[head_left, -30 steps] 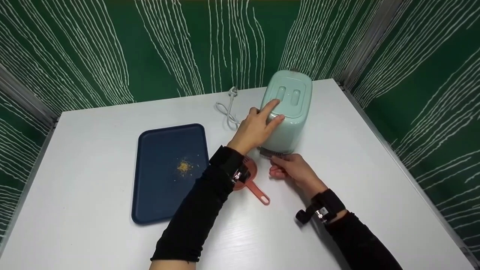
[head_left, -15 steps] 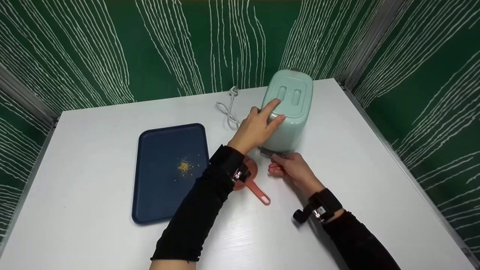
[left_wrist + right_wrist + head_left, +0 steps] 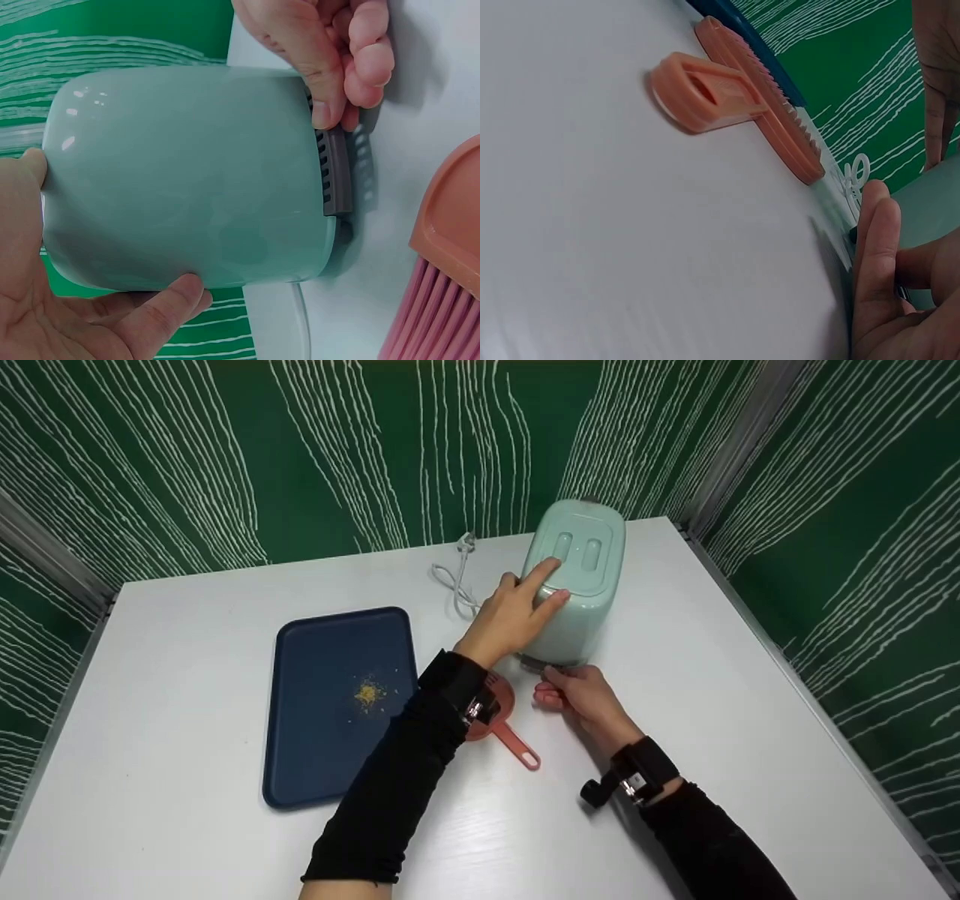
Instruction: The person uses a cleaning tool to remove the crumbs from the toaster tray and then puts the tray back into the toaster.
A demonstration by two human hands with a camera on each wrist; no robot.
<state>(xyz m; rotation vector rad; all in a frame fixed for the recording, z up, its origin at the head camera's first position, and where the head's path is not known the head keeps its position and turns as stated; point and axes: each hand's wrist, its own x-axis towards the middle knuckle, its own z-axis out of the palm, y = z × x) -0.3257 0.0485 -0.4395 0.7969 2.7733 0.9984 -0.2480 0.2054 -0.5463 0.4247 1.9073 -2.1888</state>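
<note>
A mint-green toaster [image 3: 574,619] with a closed lid stands at the back right of the white table. My left hand [image 3: 506,619] holds its near upper end, thumb and fingers spread over the lid and side. Low on the near end, my right hand [image 3: 589,697] pinches the grey slotted crumb tray [image 3: 337,180] between thumb and fingers. A strip of that tray sticks out from under the body in the left wrist view; the rest is hidden inside.
A small orange dustpan with pink bristles [image 3: 517,746] lies under my left wrist, handle toward me. Left of it is a dark blue tray [image 3: 315,660] bearing yellow crumbs [image 3: 367,694]. The toaster's white cord and plug [image 3: 461,577] lie behind my left hand.
The crumb tray has slid a little farther into the toaster, with fewer slots showing. My right hand has shifted slightly forward and left with it. My left hand stays in place.
</note>
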